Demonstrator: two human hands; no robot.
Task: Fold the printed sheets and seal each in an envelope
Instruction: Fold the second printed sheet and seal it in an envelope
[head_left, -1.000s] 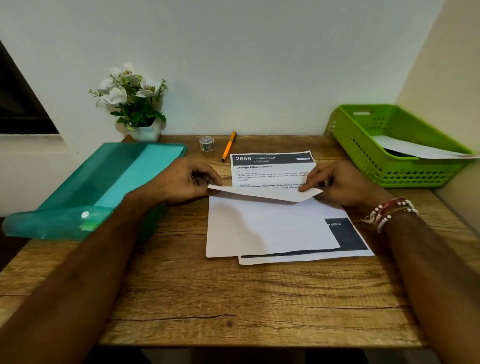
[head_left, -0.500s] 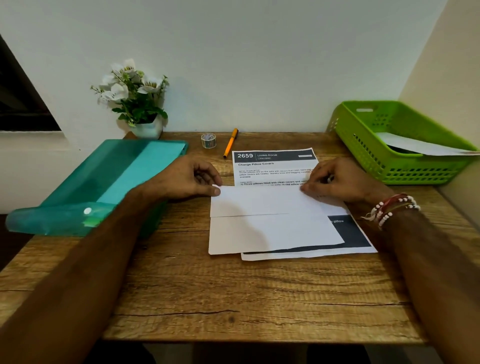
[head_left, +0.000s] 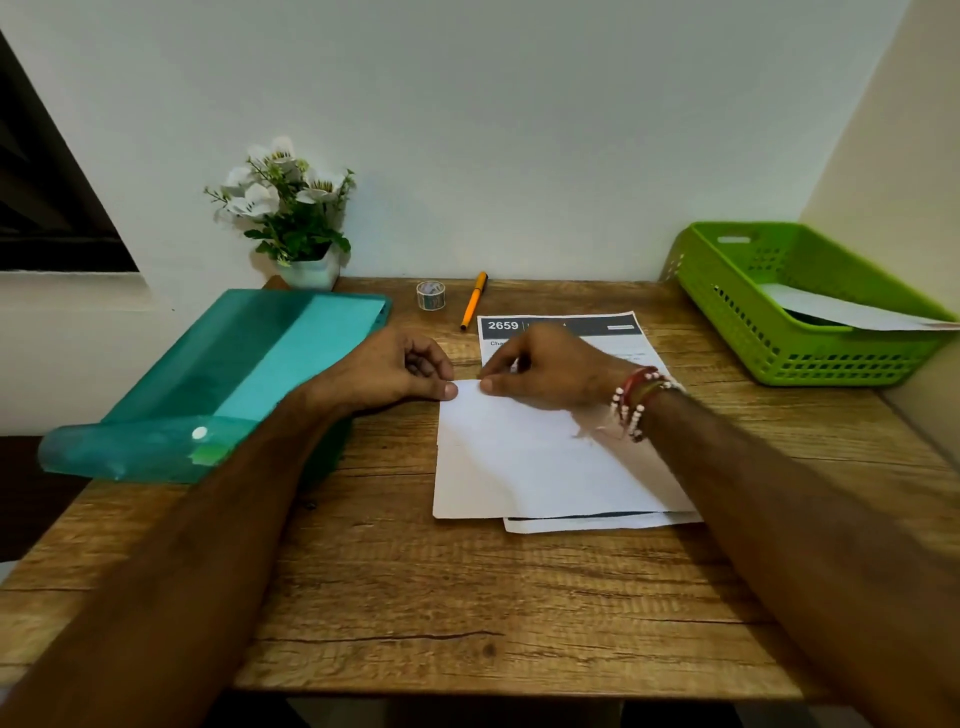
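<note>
paper, thin and white, is what this step turns on. a folded white sheet of paper (head_left: 530, 457) lies blank side up on the wooden table (head_left: 467, 597), stacked on other sheets. one of these, a printed sheet with a dark header band (head_left: 561, 326), shows past its far edge.

the left hand (head_left: 405, 371) has its fingers curled in and its thumb set on the far left corner of the folded sheet. the right hand (head_left: 550, 369) sits just beside it, thumb and forefinger closed narrowly on the same far edge, as if nipping the crease. whether any finger is tucked under that edge cannot be told.

the sheet looks light and limp. it should slide easily over the smooth page beneath, and it will keep any crease pressed into it, crooked ones too. the best hold is probably at the fold's corners, one hand pinning while the other runs flat along the edge.

off to the right, a green plastic basket (head_left: 753, 312) holds a flat white piece (head_left: 852, 312), possibly an envelope. a teal plastic folder (head_left: 249, 374) lies to the left.
</note>
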